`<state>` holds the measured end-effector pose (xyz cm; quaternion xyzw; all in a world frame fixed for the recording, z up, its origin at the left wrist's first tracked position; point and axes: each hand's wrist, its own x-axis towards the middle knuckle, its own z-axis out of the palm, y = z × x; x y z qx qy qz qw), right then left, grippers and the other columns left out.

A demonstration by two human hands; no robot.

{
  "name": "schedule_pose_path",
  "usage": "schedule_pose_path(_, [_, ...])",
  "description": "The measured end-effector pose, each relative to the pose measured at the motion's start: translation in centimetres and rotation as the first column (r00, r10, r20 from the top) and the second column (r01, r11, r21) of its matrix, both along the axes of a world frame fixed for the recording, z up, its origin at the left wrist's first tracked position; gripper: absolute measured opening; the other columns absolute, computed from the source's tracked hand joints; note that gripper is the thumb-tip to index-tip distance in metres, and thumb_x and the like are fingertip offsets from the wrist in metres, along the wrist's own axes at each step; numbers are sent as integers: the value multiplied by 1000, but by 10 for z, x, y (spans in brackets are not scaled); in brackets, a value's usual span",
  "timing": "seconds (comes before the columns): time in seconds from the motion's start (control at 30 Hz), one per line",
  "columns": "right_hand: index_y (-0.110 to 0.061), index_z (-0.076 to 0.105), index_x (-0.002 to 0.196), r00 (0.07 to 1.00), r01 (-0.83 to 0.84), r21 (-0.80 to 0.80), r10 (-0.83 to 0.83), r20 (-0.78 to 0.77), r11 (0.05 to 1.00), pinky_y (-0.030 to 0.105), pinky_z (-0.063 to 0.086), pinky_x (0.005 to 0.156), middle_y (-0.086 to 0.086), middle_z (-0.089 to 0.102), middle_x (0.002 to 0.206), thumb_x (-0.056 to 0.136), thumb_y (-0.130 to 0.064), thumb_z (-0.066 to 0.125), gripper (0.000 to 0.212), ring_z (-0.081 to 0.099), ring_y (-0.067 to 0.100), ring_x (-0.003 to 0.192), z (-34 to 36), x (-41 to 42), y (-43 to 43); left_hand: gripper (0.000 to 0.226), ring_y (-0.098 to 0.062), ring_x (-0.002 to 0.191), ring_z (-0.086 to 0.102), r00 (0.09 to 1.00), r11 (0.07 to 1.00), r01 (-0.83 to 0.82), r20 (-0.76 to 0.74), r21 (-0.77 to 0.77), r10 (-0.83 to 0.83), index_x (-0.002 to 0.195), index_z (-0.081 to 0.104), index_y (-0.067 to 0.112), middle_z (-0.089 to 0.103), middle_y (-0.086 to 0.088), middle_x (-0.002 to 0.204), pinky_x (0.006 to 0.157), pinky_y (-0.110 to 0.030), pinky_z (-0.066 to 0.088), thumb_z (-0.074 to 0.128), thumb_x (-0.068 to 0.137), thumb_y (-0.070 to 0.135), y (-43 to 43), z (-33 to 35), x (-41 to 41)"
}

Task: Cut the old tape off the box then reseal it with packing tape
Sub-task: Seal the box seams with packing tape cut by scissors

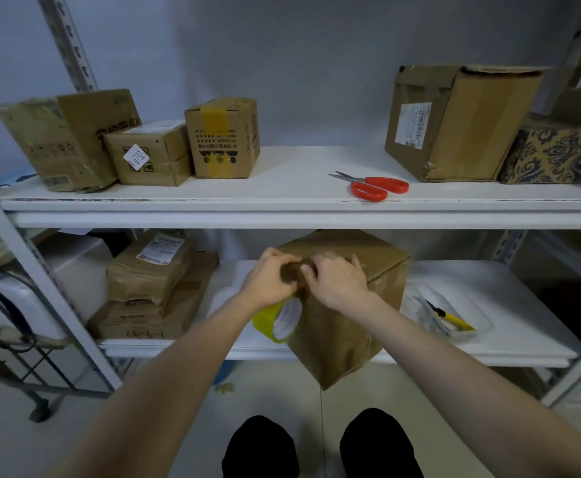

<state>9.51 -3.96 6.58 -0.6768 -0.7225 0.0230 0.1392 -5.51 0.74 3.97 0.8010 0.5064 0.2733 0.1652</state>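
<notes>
L→R: left hand (pixel 271 276), fingers curled, holds yellow-green packing tape roll (pixel 278 320) against brown cardboard box (pixel 346 326), which sits tilted and overhangs white lower shelf (pixel 523 305). Right hand (pixel 338 279) fingers grip box top edge. Rec.: anchor tape end firmly, pull taut along seam.

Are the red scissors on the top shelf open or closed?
Slightly open: the scissors lie flat, their blade tips a little apart.

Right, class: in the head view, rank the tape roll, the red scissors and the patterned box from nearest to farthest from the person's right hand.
1. Tape roll, just lower left of the right hand, against the cardboard box.
2. Red scissors, front of the upper shelf.
3. Patterned box, far right of that shelf.
</notes>
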Motion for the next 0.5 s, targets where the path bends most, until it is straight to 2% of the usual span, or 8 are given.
schedule_pose_path(0.07, [-12, 43, 141, 997, 32, -93, -25, 73, 995, 55, 10, 113, 7, 38, 150, 94, -61, 32, 68, 33, 26, 138, 2, -5, -3, 58, -14, 103, 53, 1000, 999, -12, 11, -39, 12, 126, 59, 18, 49, -6, 117, 95, -20, 42, 67, 69, 8, -4, -3, 2])
schedule_pose_path(0.1, [-11, 36, 145, 995, 37, -111, -26, 100, 993, 57, 9, 113, 8, 31, 154, 92, -63, 32, 74, 29, 26, 141, 0, -6, -4, 62, -15, 101, 55, 998, 997, -13, 52, -82, 17, 128, 55, 17, 45, -7, 120, 96, -23, 45, 66, 69, 6, -9, -3, 4])
schedule_pose_path(0.17, [-9, 26, 149, 988, 20, -98, -5, 155, 995, 58, 9, 114, 8, 23, 157, 94, -57, 36, 74, 22, 26, 144, -4, -6, -4, 65, -21, 105, 57, 963, 974, -47, 249, -220, 102, 131, 49, 16, 42, -8, 123, 93, -29, 49, 69, 69, 7, -15, -2, 2])
schedule_pose_path(0.23, [-8, 23, 150, 979, -27, -76, 42, 198, 997, 54, 10, 116, 9, 23, 157, 96, -50, 40, 70, 22, 26, 144, -6, -4, -2, 51, -20, 105, 55, 885, 904, -92, 381, -418, 266, 124, 51, 15, 51, -8, 118, 90, -30, 48, 70, 77, 14, -19, -1, -2])
schedule_pose_path(0.3, [-6, 30, 146, 968, -87, -87, 105, 226, 992, 50, 10, 116, 11, 29, 154, 96, -47, 43, 66, 29, 27, 141, -2, -1, 2, 29, -25, 98, 61, 894, 801, -95, 304, -591, 330, 104, 57, 14, 63, -11, 104, 90, -39, 51, 69, 82, 28, -25, -1, -9])
schedule_pose_path(0.37, [-7, 34, 143, 960, -130, -126, 157, 232, 983, 48, 10, 116, 10, 32, 151, 95, -45, 46, 62, 31, 27, 140, 3, 4, 8, 26, -28, 94, 65, 912, 714, -73, 243, -697, 330, 94, 62, 14, 67, -10, 94, 87, -41, 54, 69, 82, 36, -30, -2, -12])
schedule_pose_path(0.43, [-8, 30, 146, 970, -111, -143, 139, 199, 983, 50, 7, 117, 8, 28, 154, 94, -44, 48, 66, 26, 25, 142, 2, 8, 11, 31, -27, 102, 63, 903, 683, -74, 242, -727, 355, 102, 63, 15, 67, -9, 103, 89, -39, 54, 69, 83, 39, -32, -5, -9])
schedule_pose_path(0.5, [-8, 20, 151, 984, -32, -145, 57, 170, 989, 54, 6, 117, 9, 21, 157, 91, -51, 48, 79, 18, 26, 146, -2, 12, 10, 41, -27, 105, 62, 894, 669, -75, 248, -740, 374, 112, 61, 13, 65, -9, 111, 88, -39, 54, 70, 82, 40, -31, -7, -3])
